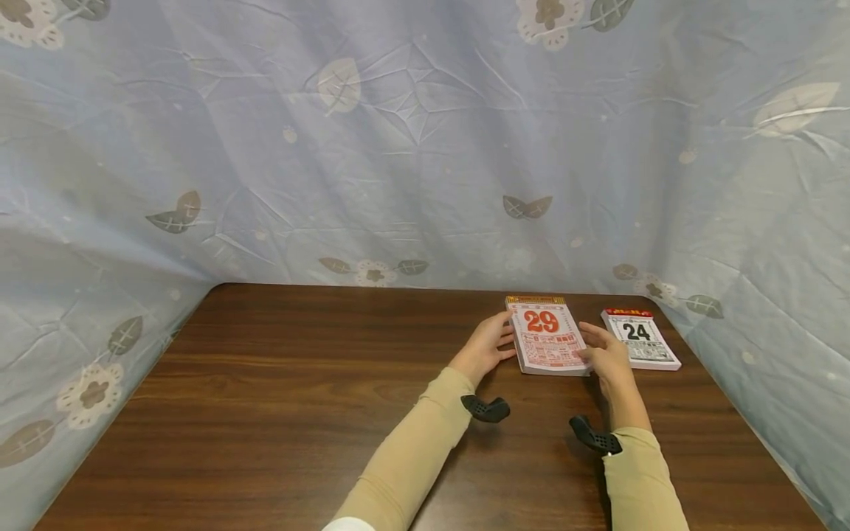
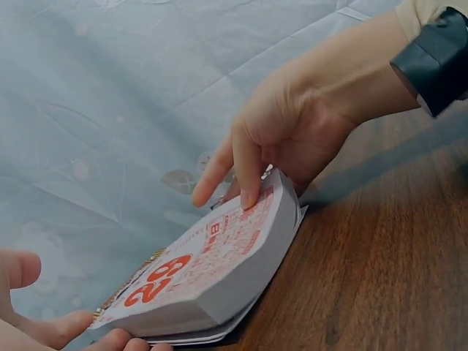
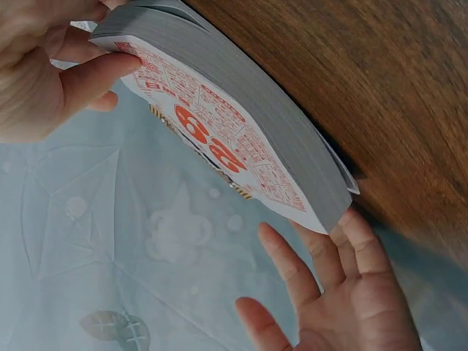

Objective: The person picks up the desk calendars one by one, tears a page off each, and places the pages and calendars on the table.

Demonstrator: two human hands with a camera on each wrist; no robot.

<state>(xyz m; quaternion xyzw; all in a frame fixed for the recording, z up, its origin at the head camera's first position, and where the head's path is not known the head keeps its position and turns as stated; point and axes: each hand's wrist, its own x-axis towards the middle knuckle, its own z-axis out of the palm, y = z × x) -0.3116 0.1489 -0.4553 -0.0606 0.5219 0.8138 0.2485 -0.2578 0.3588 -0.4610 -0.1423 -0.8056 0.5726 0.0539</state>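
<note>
A thick tear-off calendar (image 1: 547, 338) with a red 29 and a gold-patterned top strip is at the right part of the table, between both hands. My right hand (image 1: 607, 359) holds its near right edge, thumb on the printed page and other fingers at the side. On the opposite side, my left hand (image 1: 488, 346) touches the left edge with extended fingers. In the right wrist view, the left hand (image 3: 351, 300) has its fingers spread, some of them against the calendar's corner. Just right of the right hand lies a second tear-off calendar (image 1: 640, 339) with a black 24 and red top.
The brown wooden table (image 1: 265, 413) extends widely to the left. A pale blue curtain (image 1: 412, 147) with leaf and flower prints surrounds the back and sides. Each wrist wears a black camera mount (image 1: 486, 408).
</note>
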